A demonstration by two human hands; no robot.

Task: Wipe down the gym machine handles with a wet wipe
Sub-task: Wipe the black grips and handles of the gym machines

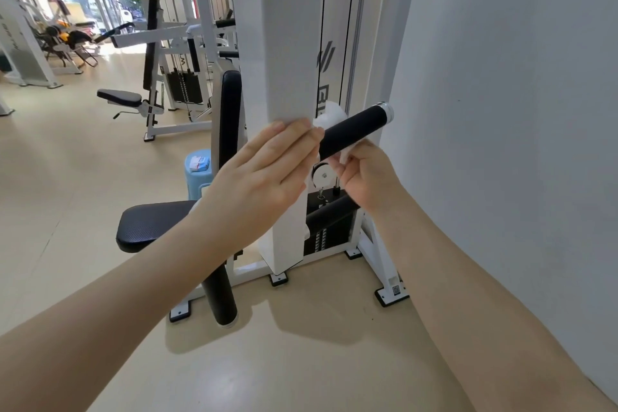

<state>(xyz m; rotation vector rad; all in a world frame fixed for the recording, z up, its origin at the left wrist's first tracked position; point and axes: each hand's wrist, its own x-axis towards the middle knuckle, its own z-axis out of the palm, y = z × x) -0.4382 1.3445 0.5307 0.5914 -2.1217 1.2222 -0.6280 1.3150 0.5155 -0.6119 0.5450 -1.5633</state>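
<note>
Gleaming beige floor [301,361], white wall [501,110], gym machines [160,43].

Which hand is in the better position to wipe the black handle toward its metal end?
Right hand: it pinches the wet wipe, which wraps the black handle. Left hand only steadies the handle's near end with its fingertips.

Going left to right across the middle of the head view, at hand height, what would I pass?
Blue stool with a wipe packet on top → left hand → black machine handle with the white wet wipe around it → right hand → white wall.
</note>
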